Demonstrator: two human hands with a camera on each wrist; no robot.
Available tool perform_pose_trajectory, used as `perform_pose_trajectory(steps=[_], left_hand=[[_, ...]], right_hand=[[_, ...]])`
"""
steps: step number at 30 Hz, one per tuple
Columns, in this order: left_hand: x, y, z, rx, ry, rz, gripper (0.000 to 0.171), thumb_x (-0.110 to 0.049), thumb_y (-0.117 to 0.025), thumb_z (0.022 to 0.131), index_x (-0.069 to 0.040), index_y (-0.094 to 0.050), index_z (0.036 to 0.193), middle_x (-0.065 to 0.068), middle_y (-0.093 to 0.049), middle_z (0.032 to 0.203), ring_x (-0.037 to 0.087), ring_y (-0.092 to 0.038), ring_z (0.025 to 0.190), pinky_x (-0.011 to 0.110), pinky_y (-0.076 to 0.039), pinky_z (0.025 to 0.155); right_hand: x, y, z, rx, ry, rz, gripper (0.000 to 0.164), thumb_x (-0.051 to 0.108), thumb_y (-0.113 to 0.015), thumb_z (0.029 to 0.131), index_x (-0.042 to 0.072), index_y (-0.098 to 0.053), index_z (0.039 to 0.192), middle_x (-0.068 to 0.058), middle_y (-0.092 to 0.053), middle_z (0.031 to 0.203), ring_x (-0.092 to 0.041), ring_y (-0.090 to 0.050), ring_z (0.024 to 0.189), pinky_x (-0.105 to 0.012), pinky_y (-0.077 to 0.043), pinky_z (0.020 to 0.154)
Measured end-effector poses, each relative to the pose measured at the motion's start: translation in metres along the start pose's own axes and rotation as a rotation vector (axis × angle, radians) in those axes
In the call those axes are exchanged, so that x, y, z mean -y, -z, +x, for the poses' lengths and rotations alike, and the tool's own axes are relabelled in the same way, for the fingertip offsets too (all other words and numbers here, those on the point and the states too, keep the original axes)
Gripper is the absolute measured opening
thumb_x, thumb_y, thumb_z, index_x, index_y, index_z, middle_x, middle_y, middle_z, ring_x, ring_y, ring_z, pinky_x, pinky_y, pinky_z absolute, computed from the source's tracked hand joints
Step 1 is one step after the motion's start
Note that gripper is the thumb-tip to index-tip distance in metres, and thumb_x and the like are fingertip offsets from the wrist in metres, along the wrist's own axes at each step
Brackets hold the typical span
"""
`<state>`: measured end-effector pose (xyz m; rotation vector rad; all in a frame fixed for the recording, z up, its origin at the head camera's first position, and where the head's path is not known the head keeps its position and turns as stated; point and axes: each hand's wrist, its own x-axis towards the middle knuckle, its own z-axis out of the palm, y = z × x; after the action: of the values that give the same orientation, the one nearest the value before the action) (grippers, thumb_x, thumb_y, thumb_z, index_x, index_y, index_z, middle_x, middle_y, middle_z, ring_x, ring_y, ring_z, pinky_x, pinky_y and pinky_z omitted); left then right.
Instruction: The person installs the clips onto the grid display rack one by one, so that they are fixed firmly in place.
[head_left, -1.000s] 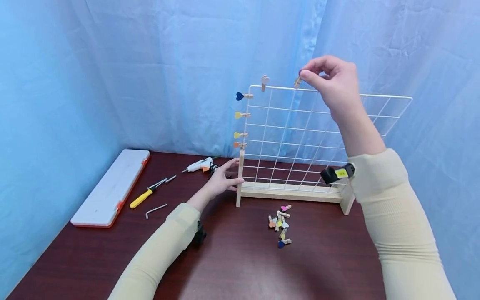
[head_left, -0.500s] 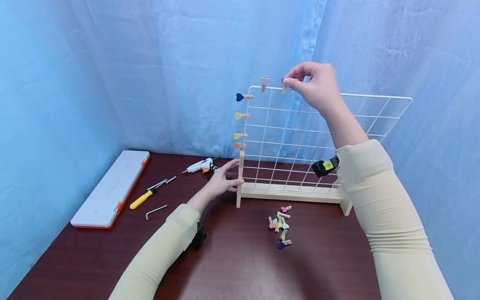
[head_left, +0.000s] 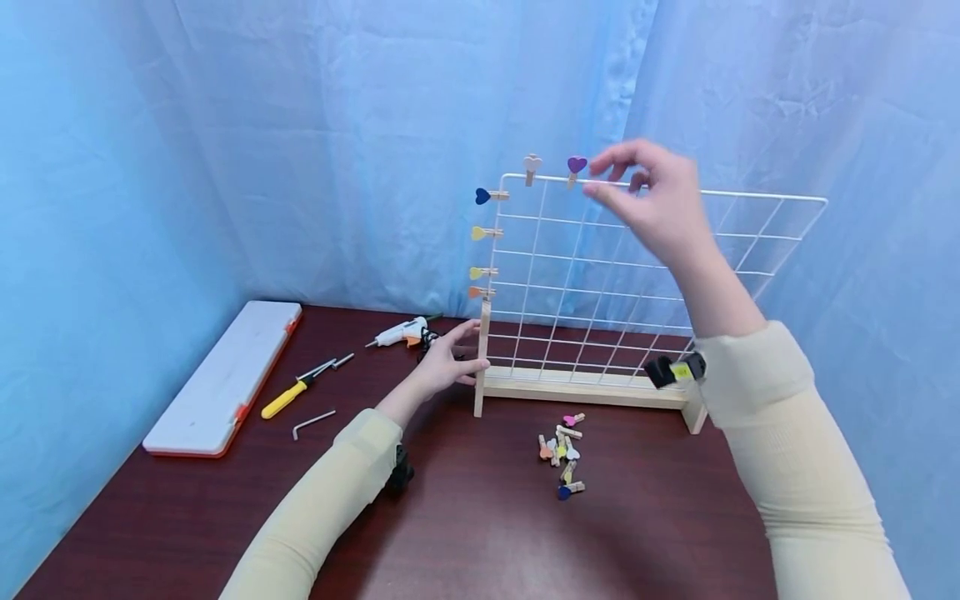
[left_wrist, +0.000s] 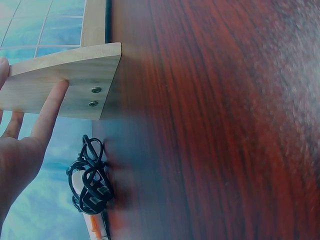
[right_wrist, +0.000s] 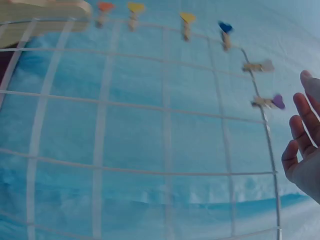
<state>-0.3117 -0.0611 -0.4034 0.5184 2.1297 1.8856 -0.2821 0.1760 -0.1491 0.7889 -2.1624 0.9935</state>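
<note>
A white wire grid stands upright in a wooden base. My right hand is just right of a clothespin with a purple heart, thumb and fingers apart and holding nothing. That clothespin sits clipped on the grid's top wire beside one with a pale heart. Dark blue, yellow and orange heart clothespins are clipped down the left side. With fingers spread and fairly straight, my left hand rests against the wooden end panel, some fingers behind it.
Several loose heart clothespins lie on the dark table before the stand. To the left are a glue gun with a black cord, a yellow-handled screwdriver, a hex key and a white case.
My right hand carried the purple heart clothespin left to the top wire, then let go and drew back right. The clothespin stays clipped there. My left hand keeps its place on the panel.
</note>
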Motion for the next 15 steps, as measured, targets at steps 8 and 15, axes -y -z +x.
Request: perform_pose_trajectory(steps=[8, 15], left_hand=[[-0.001, -0.002, -0.001, 0.002, -0.002, 0.008, 0.072, -0.021, -0.067, 0.079, -0.025, -0.027, 0.139, 0.002, -0.026, 0.141, 0.036, -0.031, 0.126, 0.049, -0.051, 0.077], [-0.001, -0.002, -0.004, 0.004, -0.015, 0.004, 0.072, -0.020, -0.067, 0.080, -0.023, -0.027, 0.140, 0.005, -0.026, 0.142, 0.039, -0.029, 0.126, 0.052, -0.049, 0.077]], right_hand=[[-0.055, -0.044, -0.090, 0.316, 0.189, -0.019, 0.027, 0.016, -0.075, 0.071, 0.013, -0.066, 0.096, 0.003, -0.064, 0.093, -0.009, -0.051, 0.084, -0.023, -0.043, 0.071], [-0.103, -0.083, -0.174, 0.576, 0.196, 0.011, 0.030, 0.030, -0.072, 0.074, 0.019, -0.064, 0.101, 0.009, -0.062, 0.098, -0.008, -0.052, 0.092, -0.027, -0.046, 0.076]])
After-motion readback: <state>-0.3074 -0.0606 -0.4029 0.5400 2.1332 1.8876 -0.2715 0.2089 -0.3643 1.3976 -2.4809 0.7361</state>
